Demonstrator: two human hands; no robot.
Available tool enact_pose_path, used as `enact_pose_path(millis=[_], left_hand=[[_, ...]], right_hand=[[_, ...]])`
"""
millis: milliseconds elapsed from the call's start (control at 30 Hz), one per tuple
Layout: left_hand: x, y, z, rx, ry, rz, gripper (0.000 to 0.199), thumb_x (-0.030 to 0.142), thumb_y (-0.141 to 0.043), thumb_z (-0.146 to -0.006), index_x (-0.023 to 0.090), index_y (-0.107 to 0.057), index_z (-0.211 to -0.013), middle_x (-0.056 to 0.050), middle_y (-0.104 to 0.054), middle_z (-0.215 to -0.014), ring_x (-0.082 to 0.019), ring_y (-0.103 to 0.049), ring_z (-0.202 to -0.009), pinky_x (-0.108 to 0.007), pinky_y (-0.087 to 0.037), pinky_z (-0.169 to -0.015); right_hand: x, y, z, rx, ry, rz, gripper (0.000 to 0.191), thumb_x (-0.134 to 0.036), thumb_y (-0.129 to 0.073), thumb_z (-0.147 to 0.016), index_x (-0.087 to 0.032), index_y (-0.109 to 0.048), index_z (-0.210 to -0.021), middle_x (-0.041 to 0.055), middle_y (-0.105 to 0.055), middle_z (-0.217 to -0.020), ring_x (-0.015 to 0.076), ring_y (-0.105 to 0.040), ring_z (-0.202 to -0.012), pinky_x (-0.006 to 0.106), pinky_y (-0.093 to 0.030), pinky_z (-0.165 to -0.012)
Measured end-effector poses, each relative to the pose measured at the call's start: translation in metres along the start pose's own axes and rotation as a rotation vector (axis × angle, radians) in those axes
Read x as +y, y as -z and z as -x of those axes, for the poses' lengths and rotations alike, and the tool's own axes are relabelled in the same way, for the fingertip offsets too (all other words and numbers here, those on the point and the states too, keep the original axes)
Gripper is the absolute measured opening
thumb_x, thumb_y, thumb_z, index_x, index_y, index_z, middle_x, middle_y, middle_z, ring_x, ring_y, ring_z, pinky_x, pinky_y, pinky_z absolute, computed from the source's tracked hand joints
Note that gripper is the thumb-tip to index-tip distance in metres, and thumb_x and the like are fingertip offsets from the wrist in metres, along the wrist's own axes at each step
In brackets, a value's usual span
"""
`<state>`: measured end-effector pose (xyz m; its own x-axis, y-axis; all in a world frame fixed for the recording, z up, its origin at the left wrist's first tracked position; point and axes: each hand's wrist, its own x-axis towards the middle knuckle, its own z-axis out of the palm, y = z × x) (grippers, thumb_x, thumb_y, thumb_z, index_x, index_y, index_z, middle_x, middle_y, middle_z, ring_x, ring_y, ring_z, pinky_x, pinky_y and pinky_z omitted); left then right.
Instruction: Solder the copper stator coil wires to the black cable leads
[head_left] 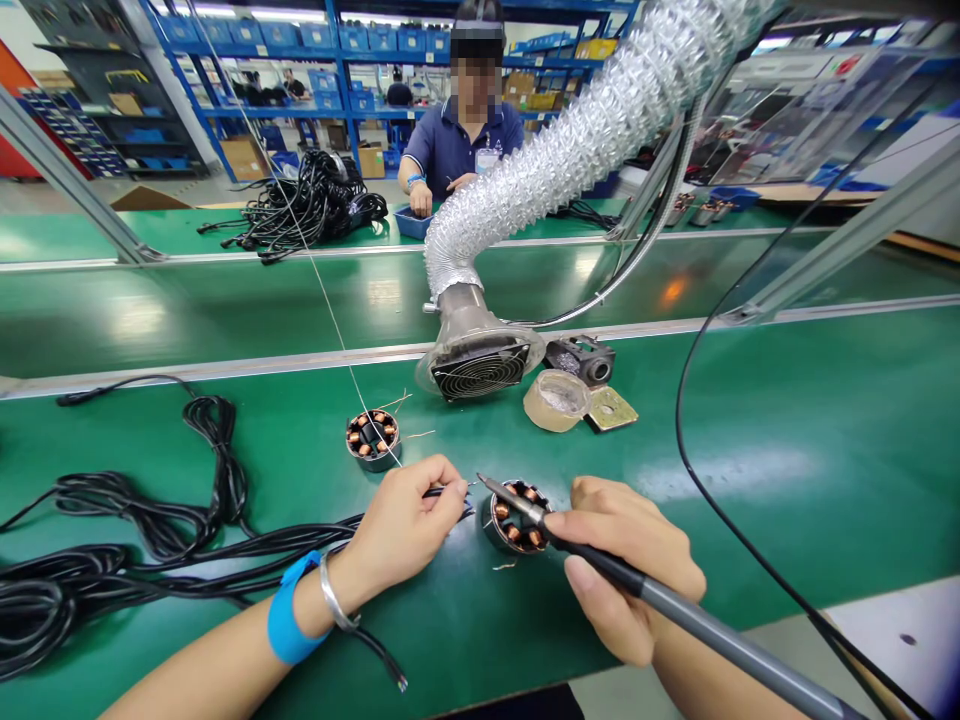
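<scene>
My left hand [411, 520] is closed in a pinch on the end of a black cable [285, 545], with thin bare wire tips showing past the fingers. A blue wrist strap and a silver bangle are on that wrist. In my right hand [634, 560] is a soldering iron [592, 562], its tip pointing left close to the wire ends. Below the iron a motor stator [516, 530] with copper coils sits on the green bench, partly covered by the iron. Another stator [373, 440] with loose wire leads stands further back, left of centre. A thin strand of solder wire [330, 305] hangs down toward my left hand.
A fume extractor [480, 365] on a silver duct [555, 150] hangs over the bench. Behind lie a round tub [556, 400], a sponge [611, 408] and an iron holder [592, 358]. Coiled black cables [150, 515] cover the left. Opposite, a co-worker [465, 130] handles a blue bin [412, 222].
</scene>
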<state>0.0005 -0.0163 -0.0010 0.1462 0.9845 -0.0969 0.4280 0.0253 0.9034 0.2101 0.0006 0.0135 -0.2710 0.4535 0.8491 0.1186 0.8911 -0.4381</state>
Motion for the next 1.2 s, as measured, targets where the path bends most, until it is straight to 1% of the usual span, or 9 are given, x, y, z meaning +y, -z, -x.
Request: enact_pose_path(millis=[467,600,700,767,833,900,967,1067,1200], left_hand=[[0.001,0.000,-0.001,-0.006,0.020,0.007,0.026,0.036,-0.048,-0.091,0.018,-0.052,-0.073,0.005,-0.044,-0.059,-0.010,-0.038,-0.055,-0.022,-0.028,-0.053],[0.001,0.000,0.000,-0.011,0.034,0.007,0.026,0.037,-0.048,-0.091,0.018,-0.052,-0.073,0.006,-0.042,-0.059,-0.010,-0.036,-0.054,-0.022,-0.028,-0.053],[0.003,0.002,0.000,-0.023,0.028,0.001,0.026,0.036,-0.048,-0.092,0.018,-0.052,-0.074,0.006,-0.043,-0.060,-0.011,-0.037,-0.057,-0.023,-0.028,-0.055],[0.005,0.005,-0.001,-0.061,0.015,0.007,0.027,0.037,-0.047,-0.093,0.018,-0.050,-0.074,0.005,-0.042,-0.062,-0.011,-0.037,-0.059,-0.024,-0.029,-0.057],[0.006,0.008,-0.002,-0.134,-0.007,0.039,0.029,0.038,-0.045,-0.094,0.018,-0.048,-0.073,0.005,-0.041,-0.064,-0.012,-0.036,-0.062,-0.024,-0.030,-0.058],[0.005,0.010,-0.003,-0.223,-0.031,0.087,0.032,0.041,-0.044,-0.095,0.018,-0.046,-0.072,0.004,-0.041,-0.067,-0.012,-0.035,-0.064,-0.024,-0.031,-0.060],[0.003,0.012,-0.004,-0.292,-0.046,0.133,0.035,0.045,-0.044,-0.095,0.018,-0.046,-0.073,0.004,-0.040,-0.068,-0.012,-0.034,-0.065,-0.024,-0.031,-0.060],[0.001,0.014,-0.004,-0.334,-0.049,0.168,0.037,0.049,-0.044,-0.094,0.017,-0.047,-0.075,0.004,-0.039,-0.069,-0.012,-0.033,-0.066,-0.024,-0.030,-0.060],[0.004,0.017,-0.003,-0.341,-0.030,0.140,0.031,0.044,-0.049,-0.094,0.017,-0.052,-0.081,0.004,-0.042,-0.069,-0.011,-0.033,-0.063,-0.024,-0.029,-0.058]], right_hand=[[0.002,0.001,0.000,0.003,-0.006,0.003,0.036,-0.012,-0.051,-0.070,-0.018,-0.066,-0.102,-0.0016,-0.051,-0.057,0.0136,-0.045,-0.042,0.029,-0.036,-0.044],[0.006,0.001,0.005,0.022,0.004,0.009,0.041,-0.010,-0.052,-0.070,-0.017,-0.066,-0.108,0.0007,-0.056,-0.063,0.0146,-0.049,-0.046,0.031,-0.041,-0.045],[0.013,-0.001,0.010,0.038,0.017,0.006,0.046,-0.011,-0.053,-0.074,-0.017,-0.065,-0.118,0.0028,-0.060,-0.070,0.0159,-0.052,-0.051,0.031,-0.044,-0.047],[0.017,-0.004,0.012,0.043,0.010,0.008,0.051,-0.009,-0.053,-0.077,-0.018,-0.060,-0.127,0.0022,-0.062,-0.071,0.0157,-0.055,-0.052,0.030,-0.046,-0.047],[0.019,-0.008,0.011,0.023,-0.036,0.031,0.052,-0.004,-0.053,-0.081,-0.021,-0.058,-0.130,-0.0005,-0.062,-0.068,0.0139,-0.056,-0.052,0.027,-0.047,-0.048],[0.018,-0.015,0.007,-0.030,-0.095,0.062,0.045,-0.002,-0.056,-0.082,-0.023,-0.061,-0.121,-0.0018,-0.063,-0.067,0.0123,-0.055,-0.051,0.025,-0.047,-0.049],[0.015,-0.021,0.002,-0.116,-0.122,0.070,0.033,-0.003,-0.059,-0.083,-0.022,-0.064,-0.110,0.0003,-0.067,-0.072,0.0125,-0.057,-0.054,0.025,-0.049,-0.052],[0.014,-0.027,-0.002,-0.200,-0.097,0.048,0.025,-0.004,-0.058,-0.085,-0.020,-0.063,-0.103,0.0028,-0.071,-0.079,0.0126,-0.059,-0.058,0.026,-0.050,-0.055],[0.016,-0.025,0.002,-0.164,-0.109,0.036,0.029,-0.001,-0.056,-0.085,-0.021,-0.060,-0.106,0.0020,-0.069,-0.080,0.0124,-0.059,-0.060,0.026,-0.051,-0.059]])
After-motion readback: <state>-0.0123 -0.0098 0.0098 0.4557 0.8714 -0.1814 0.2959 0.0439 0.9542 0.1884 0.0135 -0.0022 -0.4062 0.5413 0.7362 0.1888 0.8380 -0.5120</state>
